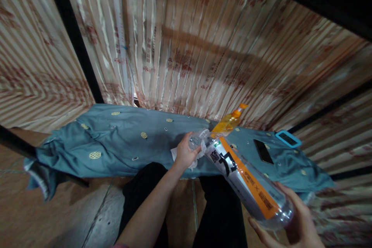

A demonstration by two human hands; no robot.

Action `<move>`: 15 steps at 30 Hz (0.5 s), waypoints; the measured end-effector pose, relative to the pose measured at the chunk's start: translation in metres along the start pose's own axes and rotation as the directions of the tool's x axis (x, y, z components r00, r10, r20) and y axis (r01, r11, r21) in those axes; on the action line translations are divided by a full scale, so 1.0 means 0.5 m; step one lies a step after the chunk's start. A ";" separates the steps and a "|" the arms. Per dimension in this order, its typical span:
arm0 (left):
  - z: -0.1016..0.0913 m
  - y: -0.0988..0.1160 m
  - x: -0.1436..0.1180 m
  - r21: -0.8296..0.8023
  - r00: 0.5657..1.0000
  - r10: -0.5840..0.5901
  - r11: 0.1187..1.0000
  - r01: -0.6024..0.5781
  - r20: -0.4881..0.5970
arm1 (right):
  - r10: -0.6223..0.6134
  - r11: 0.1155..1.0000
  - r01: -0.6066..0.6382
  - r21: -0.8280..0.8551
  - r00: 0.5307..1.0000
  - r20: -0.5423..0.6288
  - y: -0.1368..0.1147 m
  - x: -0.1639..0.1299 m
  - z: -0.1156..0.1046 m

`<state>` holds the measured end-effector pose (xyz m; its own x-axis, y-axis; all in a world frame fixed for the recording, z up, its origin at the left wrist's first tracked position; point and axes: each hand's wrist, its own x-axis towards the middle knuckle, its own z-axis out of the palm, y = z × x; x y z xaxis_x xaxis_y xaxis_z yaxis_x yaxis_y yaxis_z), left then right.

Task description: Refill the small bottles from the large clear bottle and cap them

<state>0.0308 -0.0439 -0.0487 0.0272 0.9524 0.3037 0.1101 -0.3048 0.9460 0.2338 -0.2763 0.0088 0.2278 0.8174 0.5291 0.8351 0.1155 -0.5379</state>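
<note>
My right hand [290,223] grips the base of a large clear plastic bottle [247,180] with a silver and orange label, held tilted with its neck pointing away and to the left. My left hand [186,153] is closed on a white tissue [195,157] pressed at the bottle's neck. Just behind the neck stands an orange spray bottle [228,122] on a blue-green cloth [122,143].
The cloth covers a low bench in front of a striped beige curtain [203,46]. A black phone [263,151] and a blue-framed device [288,138] lie on the cloth at the right. My dark trouser legs [145,193] are below, over a brown floor.
</note>
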 end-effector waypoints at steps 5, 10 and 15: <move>0.000 0.001 0.000 -0.003 1.000 0.002 1.000 -0.002 -0.008 | 0.009 1.000 -0.009 -0.004 1.000 0.015 0.006 -0.001 -0.001; 0.000 -0.003 0.000 -0.017 1.000 -0.003 1.000 0.003 0.000 | 0.002 1.000 -0.002 0.000 1.000 0.027 -0.006 0.002 -0.004; 0.000 -0.005 0.000 -0.019 1.000 0.016 1.000 -0.016 -0.010 | 0.007 1.000 -0.007 -0.005 1.000 0.010 -0.008 0.003 -0.002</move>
<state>0.0306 -0.0432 -0.0509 0.0187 0.9474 0.3196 0.0910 -0.3199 0.9431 0.2316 -0.2760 0.0125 0.2281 0.8240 0.5187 0.8359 0.1075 -0.5383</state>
